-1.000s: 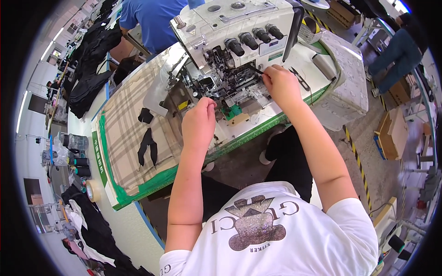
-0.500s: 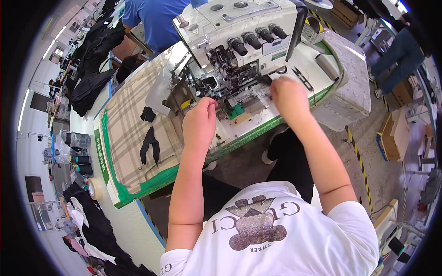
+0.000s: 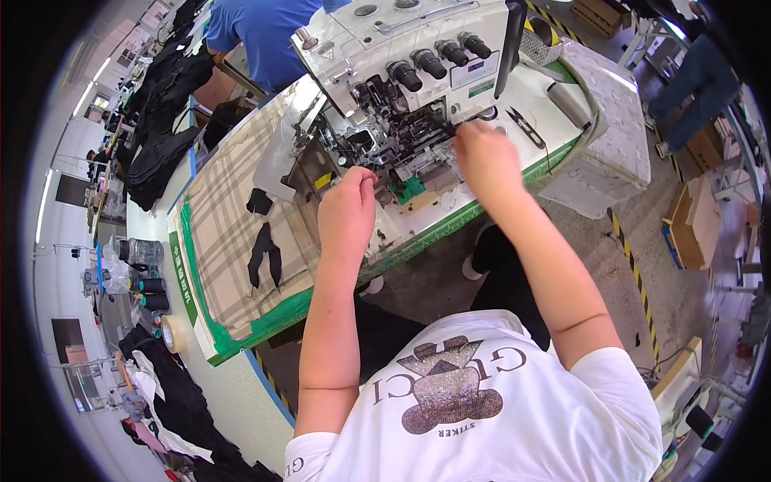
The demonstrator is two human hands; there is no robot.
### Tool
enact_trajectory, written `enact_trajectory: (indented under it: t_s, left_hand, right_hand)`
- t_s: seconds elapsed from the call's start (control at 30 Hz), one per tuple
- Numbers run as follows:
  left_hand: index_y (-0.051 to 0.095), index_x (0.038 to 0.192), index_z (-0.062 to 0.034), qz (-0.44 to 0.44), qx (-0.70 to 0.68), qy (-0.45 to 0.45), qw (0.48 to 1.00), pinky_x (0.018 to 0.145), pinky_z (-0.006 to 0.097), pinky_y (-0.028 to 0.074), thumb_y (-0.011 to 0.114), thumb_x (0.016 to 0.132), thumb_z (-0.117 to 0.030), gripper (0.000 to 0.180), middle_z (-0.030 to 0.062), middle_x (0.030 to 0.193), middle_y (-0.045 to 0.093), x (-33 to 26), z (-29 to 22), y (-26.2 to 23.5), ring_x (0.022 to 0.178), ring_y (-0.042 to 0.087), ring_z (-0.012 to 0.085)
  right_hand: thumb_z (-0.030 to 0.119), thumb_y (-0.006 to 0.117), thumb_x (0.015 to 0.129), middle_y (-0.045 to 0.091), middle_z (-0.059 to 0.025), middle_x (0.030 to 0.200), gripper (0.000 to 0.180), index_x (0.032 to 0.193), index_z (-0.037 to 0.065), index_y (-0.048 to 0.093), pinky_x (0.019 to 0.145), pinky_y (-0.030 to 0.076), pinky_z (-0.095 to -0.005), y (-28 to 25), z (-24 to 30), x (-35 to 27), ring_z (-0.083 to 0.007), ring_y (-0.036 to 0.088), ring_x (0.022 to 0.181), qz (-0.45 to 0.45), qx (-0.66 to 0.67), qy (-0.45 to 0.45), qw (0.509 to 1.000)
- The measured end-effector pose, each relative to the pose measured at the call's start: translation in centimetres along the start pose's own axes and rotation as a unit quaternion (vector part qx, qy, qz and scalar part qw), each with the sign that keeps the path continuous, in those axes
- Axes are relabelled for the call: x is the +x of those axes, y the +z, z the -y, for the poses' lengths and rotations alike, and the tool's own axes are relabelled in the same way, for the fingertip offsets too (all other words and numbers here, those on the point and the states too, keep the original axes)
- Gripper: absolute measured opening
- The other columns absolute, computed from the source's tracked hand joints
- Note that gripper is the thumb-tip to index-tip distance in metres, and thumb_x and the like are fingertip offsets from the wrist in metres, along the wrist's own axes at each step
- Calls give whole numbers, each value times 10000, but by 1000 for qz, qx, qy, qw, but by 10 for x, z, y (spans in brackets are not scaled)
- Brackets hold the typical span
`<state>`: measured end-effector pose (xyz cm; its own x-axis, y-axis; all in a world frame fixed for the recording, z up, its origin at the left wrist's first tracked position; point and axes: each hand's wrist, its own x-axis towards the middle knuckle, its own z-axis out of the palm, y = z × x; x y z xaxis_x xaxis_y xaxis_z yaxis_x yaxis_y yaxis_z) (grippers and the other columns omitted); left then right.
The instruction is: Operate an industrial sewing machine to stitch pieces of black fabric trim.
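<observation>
A white overlock sewing machine [image 3: 418,48] stands on a green-edged table [image 3: 265,321], its front mechanism exposed. My left hand [image 3: 349,205] is curled with pinched fingers just in front of the open lower part, beside a small green piece [image 3: 414,189]. My right hand [image 3: 482,157] reaches into the mechanism from the right and pinches a thin dark tool [image 3: 440,122] that points at the needle area. Whether my left hand holds thread is too fine to see.
Black snips [image 3: 526,128] lie right of the machine. A plaid cloth [image 3: 225,233] carries two black fabric pieces [image 3: 265,253]. A grey padded bin [image 3: 610,136] stands at the right. A person in blue [image 3: 257,32] is behind. Thread cones [image 3: 148,285] and a tape roll [image 3: 173,333] sit left.
My right hand has shifted slightly left and closer into the machine's mechanism. My left hand has stayed almost where it was.
</observation>
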<state>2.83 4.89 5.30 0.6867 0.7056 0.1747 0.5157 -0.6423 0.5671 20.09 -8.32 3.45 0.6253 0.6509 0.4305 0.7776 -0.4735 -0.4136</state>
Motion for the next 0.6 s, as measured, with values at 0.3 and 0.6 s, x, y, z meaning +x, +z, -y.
enact_trajectory:
  t_s: [0.3,0.6]
  left_hand:
    - [636,966,-89,-6,-10,12,1000,650,425,507,557,934,-146,102,127,793,689,0,-1,-1,740,665,338]
    - [641,959,-93,-12,-18,13,1000,644,430,504,560,934,-159,107,131,786,684,-1,4,-2,732,663,341]
  right_hand:
    - [151,626,855,620,-137,819,109,836,44,624,649,510,-445,24,-16,-7,-355,624,742,-33,47,-7,998]
    - [159,639,858,637,-142,816,118,821,47,645,652,499,-450,9,-31,-4,-359,630,735,-100,-4,92,991]
